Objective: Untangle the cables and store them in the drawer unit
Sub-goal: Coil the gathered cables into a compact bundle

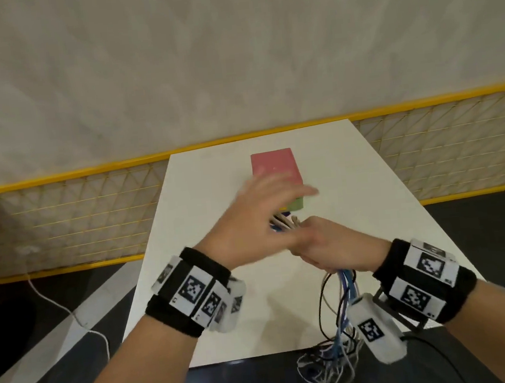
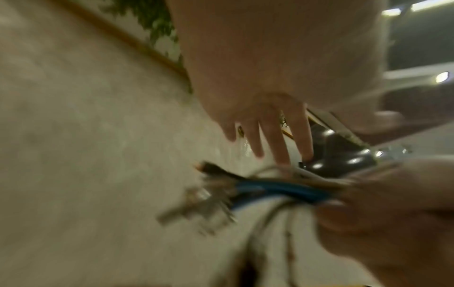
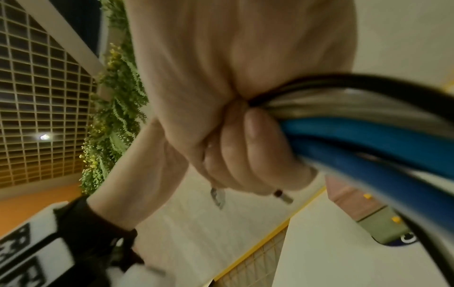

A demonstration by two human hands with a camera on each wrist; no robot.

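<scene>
My right hand [image 1: 318, 243] [image 3: 248, 147] grips a bundle of cables [image 1: 345, 299] [image 3: 368, 132], blue, black and white ones. Their plug ends [image 1: 285, 220] [image 2: 201, 203] stick out in front of the fist, and the long tails hang over the table's near edge in a tangle [image 1: 326, 366]. My left hand [image 1: 265, 208] [image 2: 270, 136] hovers just above the plug ends with straight, spread fingers and holds nothing; it is blurred. Behind it stands the small drawer unit [image 1: 275, 167] [image 3: 368, 209], with a pink top, a green drawer and a blue one below, partly hidden by the left hand.
The white table [image 1: 352, 181] is narrow. A yellow-framed mesh fence [image 1: 78, 220] runs behind it, against a pale wall. A white cord [image 1: 68, 311] lies on the dark floor to the left. Bare tabletop lies to the right of the drawer unit.
</scene>
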